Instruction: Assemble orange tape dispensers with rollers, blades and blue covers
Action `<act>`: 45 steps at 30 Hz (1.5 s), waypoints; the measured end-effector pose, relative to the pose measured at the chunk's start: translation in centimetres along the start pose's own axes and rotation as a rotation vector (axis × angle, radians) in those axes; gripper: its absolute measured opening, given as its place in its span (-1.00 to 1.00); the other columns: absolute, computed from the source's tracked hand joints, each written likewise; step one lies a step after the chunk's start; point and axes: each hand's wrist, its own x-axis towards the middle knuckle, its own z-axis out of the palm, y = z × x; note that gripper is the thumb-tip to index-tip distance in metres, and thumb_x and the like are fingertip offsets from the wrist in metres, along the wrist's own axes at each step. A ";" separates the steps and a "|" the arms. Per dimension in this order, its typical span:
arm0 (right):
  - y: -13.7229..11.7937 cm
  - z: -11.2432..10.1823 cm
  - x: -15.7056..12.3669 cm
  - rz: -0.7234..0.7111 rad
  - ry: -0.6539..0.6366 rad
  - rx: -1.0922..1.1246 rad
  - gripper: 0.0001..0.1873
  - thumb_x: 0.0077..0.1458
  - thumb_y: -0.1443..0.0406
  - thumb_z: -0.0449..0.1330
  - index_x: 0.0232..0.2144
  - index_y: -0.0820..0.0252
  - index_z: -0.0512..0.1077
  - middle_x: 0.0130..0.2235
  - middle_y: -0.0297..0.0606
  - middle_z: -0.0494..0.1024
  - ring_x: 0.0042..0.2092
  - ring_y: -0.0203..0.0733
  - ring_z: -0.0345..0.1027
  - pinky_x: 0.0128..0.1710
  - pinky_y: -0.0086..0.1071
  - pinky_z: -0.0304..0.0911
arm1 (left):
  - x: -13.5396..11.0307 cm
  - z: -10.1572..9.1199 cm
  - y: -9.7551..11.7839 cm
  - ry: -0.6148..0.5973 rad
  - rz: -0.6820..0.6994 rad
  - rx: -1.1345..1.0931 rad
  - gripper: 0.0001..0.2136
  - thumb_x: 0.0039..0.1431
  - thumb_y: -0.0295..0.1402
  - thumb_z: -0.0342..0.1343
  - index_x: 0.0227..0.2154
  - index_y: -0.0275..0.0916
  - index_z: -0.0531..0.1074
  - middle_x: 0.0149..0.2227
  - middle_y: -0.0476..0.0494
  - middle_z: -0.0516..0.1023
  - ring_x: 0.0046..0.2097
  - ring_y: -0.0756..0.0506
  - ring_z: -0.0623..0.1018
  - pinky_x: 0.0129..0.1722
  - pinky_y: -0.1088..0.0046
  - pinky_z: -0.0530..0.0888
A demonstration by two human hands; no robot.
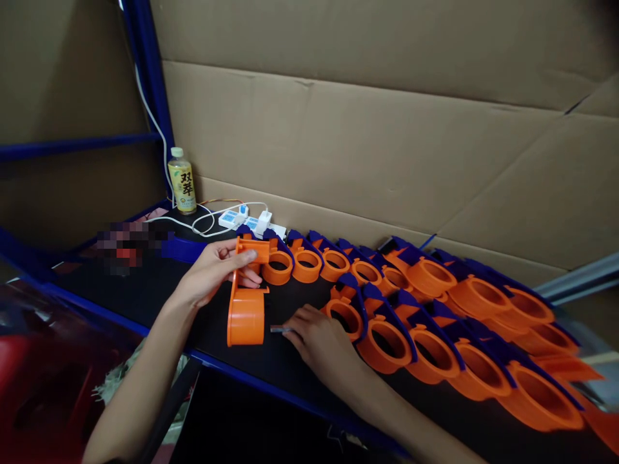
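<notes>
My left hand [213,270] grips an orange plastic part [245,298] by its flat upper end; the part's round cup end hangs down just above the black table [159,283]. My right hand [319,335] rests on the table to the right of it, its fingertips closed on a small thin silvery piece [279,329] lying on the surface. Right beside that hand begin two rows of orange rings with dark blue pieces [387,335], several in each row, running to the right.
A yellow-labelled drink bottle [182,181] stands at the back left, with a white power strip and cables [242,219] beside it. Cardboard sheets [367,135] wall the back. A blue frame edge [232,367] borders the table front.
</notes>
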 end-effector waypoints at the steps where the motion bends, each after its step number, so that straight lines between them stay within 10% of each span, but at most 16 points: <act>1: 0.2 -0.3 0.2 0.009 0.018 0.042 -0.86 0.28 0.36 0.20 -0.27 0.13 0.58 -0.25 -0.25 0.59 -0.21 -0.13 0.48 -0.29 -0.30 0.33 | 0.0 0.0 0.0 -0.015 -0.009 0.015 -0.70 0.10 -0.24 0.39 -0.17 -0.31 0.58 -0.44 -0.18 0.68 -0.45 -0.15 0.68 -0.39 0.37 0.66; 11: 1.3 -6.8 4.4 -0.070 0.529 0.326 -0.82 0.27 0.28 0.26 -0.08 0.12 0.51 -0.21 -0.28 0.65 -0.30 -0.24 0.49 -0.33 -0.38 0.35 | -0.2 1.6 -0.8 -0.088 -0.092 0.092 -0.73 0.08 -0.30 0.40 -0.20 -0.32 0.59 -0.28 -0.24 0.69 -0.40 -0.12 0.70 -0.38 0.44 0.67; 33: 0.6 -5.5 6.4 -0.223 0.541 0.272 -0.76 0.31 0.30 0.19 -0.01 0.08 0.55 0.03 -0.20 0.59 0.06 -0.10 0.42 0.07 -0.13 0.35 | 0.1 1.6 -0.8 -0.146 -0.107 0.074 -0.70 0.10 -0.27 0.38 -0.17 -0.35 0.56 -0.35 -0.18 0.67 -0.45 -0.08 0.68 -0.43 0.47 0.65; 42: -0.3 -6.0 7.4 -0.168 0.373 0.426 -0.48 0.37 0.22 0.09 0.33 -0.08 0.24 0.30 -0.19 0.33 0.31 -0.10 0.21 0.29 -0.06 0.20 | 0.5 0.8 -0.3 -0.024 -0.117 -0.127 -0.77 0.16 -0.31 0.31 -0.17 -0.31 0.55 -0.46 -0.16 0.64 -0.52 -0.09 0.63 -0.49 0.46 0.59; 45: -0.2 -5.1 7.2 -0.070 0.428 0.417 -0.67 0.41 0.27 0.02 0.13 0.05 0.42 0.11 -0.17 0.51 0.15 -0.12 0.38 0.16 -0.15 0.29 | 0.6 0.1 0.2 0.125 -0.083 -0.237 -0.83 0.17 -0.33 0.26 -0.25 -0.34 0.53 -0.56 -0.14 0.59 -0.56 -0.08 0.58 -0.53 0.49 0.54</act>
